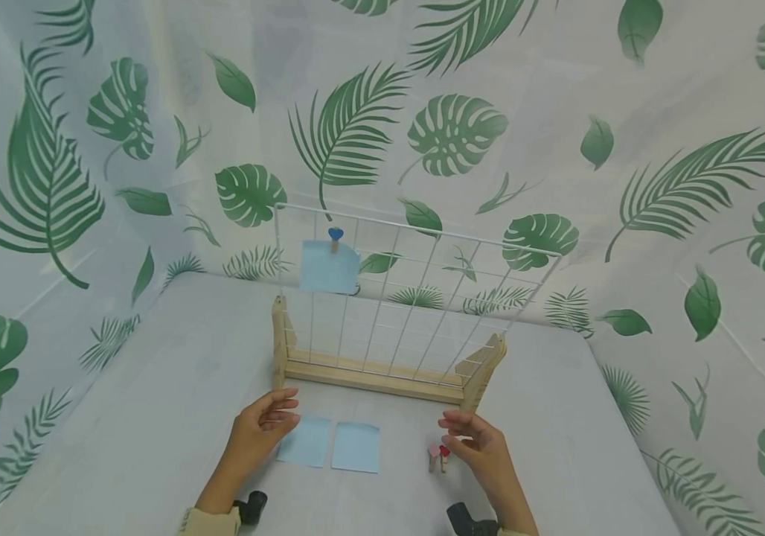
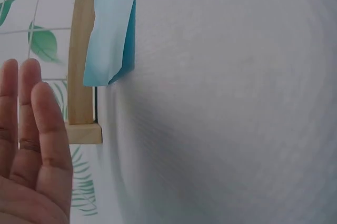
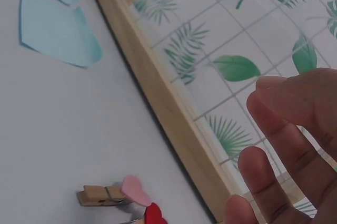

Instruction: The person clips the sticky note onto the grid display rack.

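Observation:
My left hand [image 1: 259, 426] hovers at the left blue sticky note [image 1: 305, 442], fingers loosely bent and holding nothing. Beside that note lies a second blue sticky note [image 1: 356, 447], flat on the table. On the right, my right hand [image 1: 478, 441] is held above the table with relaxed fingers and an empty grasp. Close by it are a clothespin with a pink heart [image 1: 433, 452] and one with a red heart [image 1: 444, 451], partly behind the fingertips in the head view. In the right wrist view the pink-heart clothespin [image 3: 105, 194] lies on its side.
A white wire grid [image 1: 416, 290] leans back in a wooden stand [image 1: 376, 380] beyond the hands. At its upper left, a blue-heart clothespin [image 1: 335, 238] clips another blue sticky note [image 1: 329, 269]. Leaf-printed sheeting [image 1: 543, 89] surrounds the white table [image 1: 188, 357].

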### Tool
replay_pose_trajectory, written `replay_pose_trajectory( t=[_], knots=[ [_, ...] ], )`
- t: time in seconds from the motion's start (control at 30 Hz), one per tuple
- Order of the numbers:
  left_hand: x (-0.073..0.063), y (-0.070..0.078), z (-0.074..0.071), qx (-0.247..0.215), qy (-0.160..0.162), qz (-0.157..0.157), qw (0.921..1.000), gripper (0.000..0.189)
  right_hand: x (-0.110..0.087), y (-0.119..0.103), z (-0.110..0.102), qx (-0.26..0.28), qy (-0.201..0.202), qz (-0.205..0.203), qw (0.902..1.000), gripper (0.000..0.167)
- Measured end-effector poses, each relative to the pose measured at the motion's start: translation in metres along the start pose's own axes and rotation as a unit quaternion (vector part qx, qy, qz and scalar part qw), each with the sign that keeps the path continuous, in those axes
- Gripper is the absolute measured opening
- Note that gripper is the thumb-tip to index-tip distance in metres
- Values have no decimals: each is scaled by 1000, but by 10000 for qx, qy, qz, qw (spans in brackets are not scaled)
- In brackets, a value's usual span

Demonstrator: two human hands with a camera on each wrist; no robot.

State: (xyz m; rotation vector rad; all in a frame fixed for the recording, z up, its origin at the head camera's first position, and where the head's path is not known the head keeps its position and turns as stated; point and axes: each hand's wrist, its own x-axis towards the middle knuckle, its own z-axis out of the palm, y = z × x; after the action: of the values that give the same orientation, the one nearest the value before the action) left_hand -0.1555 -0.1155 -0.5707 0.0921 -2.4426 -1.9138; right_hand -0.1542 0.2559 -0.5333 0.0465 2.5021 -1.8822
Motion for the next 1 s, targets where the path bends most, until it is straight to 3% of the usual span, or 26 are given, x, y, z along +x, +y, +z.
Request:
replay_pose_trajectory(
  t=[0.13,0.57,1.0],
  knots=[
    [1,-1,-1,74,62,-141,9999,42,1,6,-1,-83,-31,75,9999,31],
    [0,-3,-4,162,14,-196,9997,42,0,32,-6,-241,-210,100,9994,31],
    [-1,-4,-5,418,-43,-290,9987,40,4,41,-4,-793,-548,-22,9953,31]
  ],
)
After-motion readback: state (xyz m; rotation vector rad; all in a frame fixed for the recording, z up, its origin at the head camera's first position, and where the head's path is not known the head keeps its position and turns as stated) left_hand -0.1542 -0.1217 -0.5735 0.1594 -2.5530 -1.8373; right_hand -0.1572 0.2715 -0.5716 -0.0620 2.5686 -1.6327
